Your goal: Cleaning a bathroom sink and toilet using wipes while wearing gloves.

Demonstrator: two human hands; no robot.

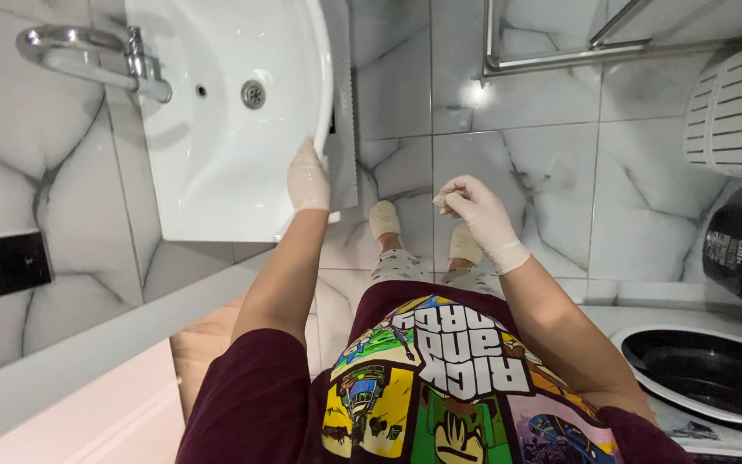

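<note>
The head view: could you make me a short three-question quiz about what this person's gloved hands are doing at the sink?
1. True or false: the left hand rests on the rim of the white sink.
2. What does the right hand do? A) grips the chrome tap B) hangs free over the marble floor C) touches the white slatted basket
3. What covers both hands?

Key: 1 true; 2 B; 3 pale gloves.

Both hands wear thin, matt, pale rubbery gloves: left hand, right hand. The sink is glossy white ceramic, its tap polished chrome. Floor tiles look like shiny marble; the basket is ribbed white plastic.
</note>
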